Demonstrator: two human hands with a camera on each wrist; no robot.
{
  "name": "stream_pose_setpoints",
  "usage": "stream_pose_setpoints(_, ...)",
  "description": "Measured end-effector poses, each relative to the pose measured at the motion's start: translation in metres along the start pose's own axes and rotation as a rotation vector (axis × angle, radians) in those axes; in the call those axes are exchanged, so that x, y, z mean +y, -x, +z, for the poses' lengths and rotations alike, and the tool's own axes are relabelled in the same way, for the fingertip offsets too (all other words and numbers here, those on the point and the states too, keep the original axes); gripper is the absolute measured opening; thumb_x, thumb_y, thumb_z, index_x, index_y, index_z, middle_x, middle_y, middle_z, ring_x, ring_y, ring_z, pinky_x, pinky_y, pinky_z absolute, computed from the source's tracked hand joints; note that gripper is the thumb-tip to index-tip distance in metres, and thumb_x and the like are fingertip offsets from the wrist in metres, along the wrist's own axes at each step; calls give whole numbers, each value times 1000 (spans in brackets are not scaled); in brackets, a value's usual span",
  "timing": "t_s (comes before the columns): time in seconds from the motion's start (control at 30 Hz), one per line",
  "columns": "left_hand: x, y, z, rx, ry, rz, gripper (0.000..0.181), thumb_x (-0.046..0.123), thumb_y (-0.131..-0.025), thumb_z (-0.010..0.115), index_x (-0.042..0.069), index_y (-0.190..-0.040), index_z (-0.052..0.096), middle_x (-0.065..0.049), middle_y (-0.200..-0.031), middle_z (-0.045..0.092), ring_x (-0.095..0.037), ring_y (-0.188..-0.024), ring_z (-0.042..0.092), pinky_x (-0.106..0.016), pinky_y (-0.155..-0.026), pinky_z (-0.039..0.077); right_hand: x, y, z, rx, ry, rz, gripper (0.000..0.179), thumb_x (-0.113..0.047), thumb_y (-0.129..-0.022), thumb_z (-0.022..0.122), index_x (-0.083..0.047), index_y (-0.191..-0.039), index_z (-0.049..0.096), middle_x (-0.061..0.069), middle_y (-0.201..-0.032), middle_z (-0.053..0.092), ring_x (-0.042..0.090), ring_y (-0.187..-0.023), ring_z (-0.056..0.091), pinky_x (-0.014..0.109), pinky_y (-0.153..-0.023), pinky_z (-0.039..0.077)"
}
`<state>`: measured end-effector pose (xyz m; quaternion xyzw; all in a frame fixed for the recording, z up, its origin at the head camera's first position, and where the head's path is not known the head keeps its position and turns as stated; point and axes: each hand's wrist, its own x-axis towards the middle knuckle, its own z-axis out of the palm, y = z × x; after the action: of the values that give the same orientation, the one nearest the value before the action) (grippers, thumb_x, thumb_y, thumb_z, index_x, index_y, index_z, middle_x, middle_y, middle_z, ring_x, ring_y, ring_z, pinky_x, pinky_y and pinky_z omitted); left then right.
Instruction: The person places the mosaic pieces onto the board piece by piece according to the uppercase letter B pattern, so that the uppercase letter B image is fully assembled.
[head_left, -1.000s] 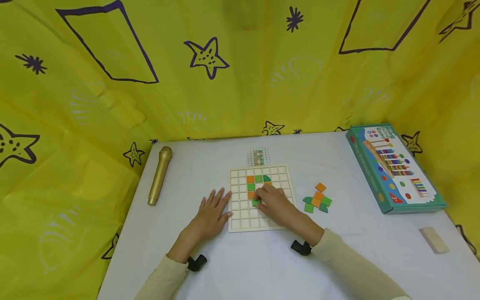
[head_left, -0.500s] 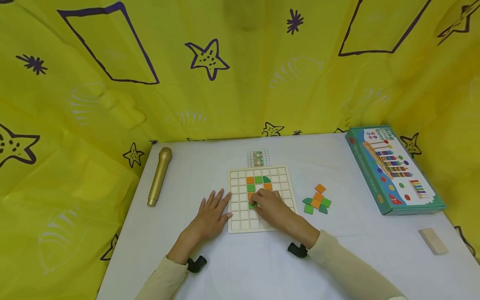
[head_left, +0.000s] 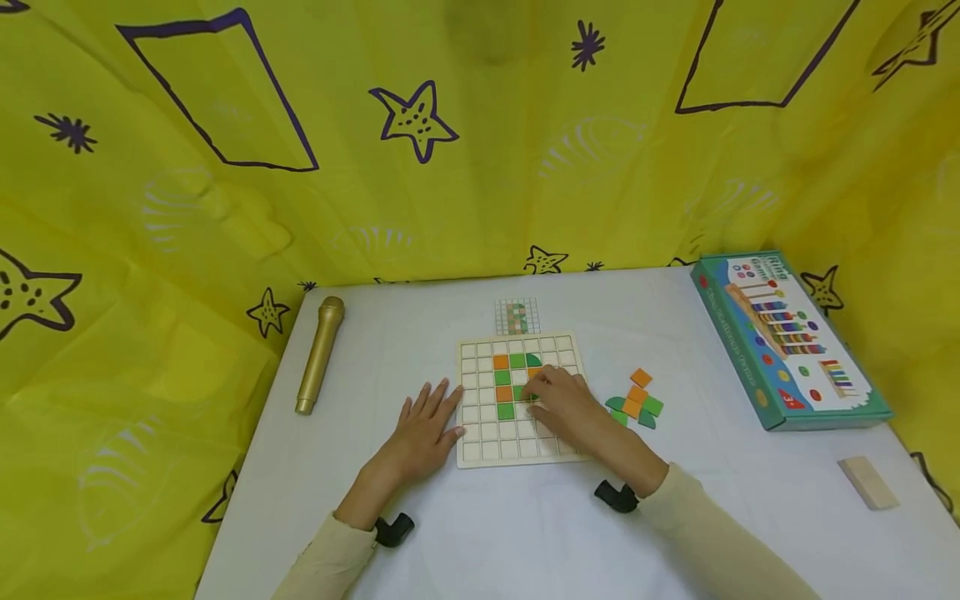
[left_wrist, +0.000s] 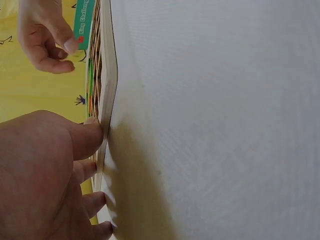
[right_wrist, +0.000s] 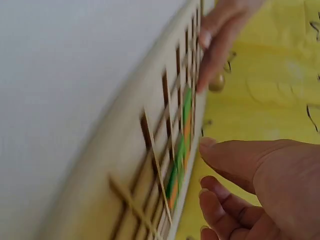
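Observation:
A pale wooden grid board (head_left: pixel 480 450) lies on the white table, holding several orange and green tiles in its cells. A green square tile (head_left: pixel 506 412) sits in a cell below an orange tile (head_left: pixel 503 394). My left hand (head_left: pixel 420 429) lies spread beside the board, its fingertips touching the left edge. My right hand (head_left: pixel 566 408) hovers over the board's right half, partly covering some tiles. In the right wrist view, its thumb (right_wrist: pixel 235 157) and fingers stand apart with nothing between them. A small printed pattern card (head_left: pixel 516 316) lies just behind the board.
Loose orange and green pieces (head_left: pixel 636 400) lie right of the board. Further right are a game box (head_left: pixel 787 342) and a small wooden block (head_left: pixel 867 482). A gold microphone (head_left: pixel 320 354) lies at the left. Yellow printed cloth (head_left: pixel 480 208) hangs behind the table.
My right hand has let go of the green square tile, now lying in its cell, and moved right and away from it. The left hand has stayed put.

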<state>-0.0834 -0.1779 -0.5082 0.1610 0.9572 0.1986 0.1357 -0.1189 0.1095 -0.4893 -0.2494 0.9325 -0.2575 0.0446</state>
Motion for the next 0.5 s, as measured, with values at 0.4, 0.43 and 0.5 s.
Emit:
stream_pose_setpoints(0.4, -2, 0, 2, -12, -13, 4, 67, 42, -112, 49, 18, -169, 26, -14, -176, 16, -43, -163, 8, -69, -127, 10, 79, 28, -73, -65, -21, 344, 27, -18, -103, 69, 2, -122, 66, 28, -123, 58, 42, -107, 54, 59, -92, 49)
stream_pose_setpoints(0.43, -1, -1, 1, -18, -19, 0, 67, 43, -112, 48, 19, -170, 24, -13, -177, 15, -43, -163, 7, -68, -127, 9, 85, 30, -77, -83, -16, 368, 30, -19, -102, 68, 3, -123, 65, 30, -123, 57, 43, -106, 54, 59, -90, 50)
stream_pose_setpoints(0.5, -1, -1, 1, -14, -19, 3, 67, 42, -112, 48, 18, -170, 25, -14, -177, 16, -43, -163, 8, -69, -127, 10, 97, 34, -84, -121, -16, 416, 35, -22, -103, 68, 6, -124, 62, 32, -121, 56, 45, -103, 53, 60, -88, 51)
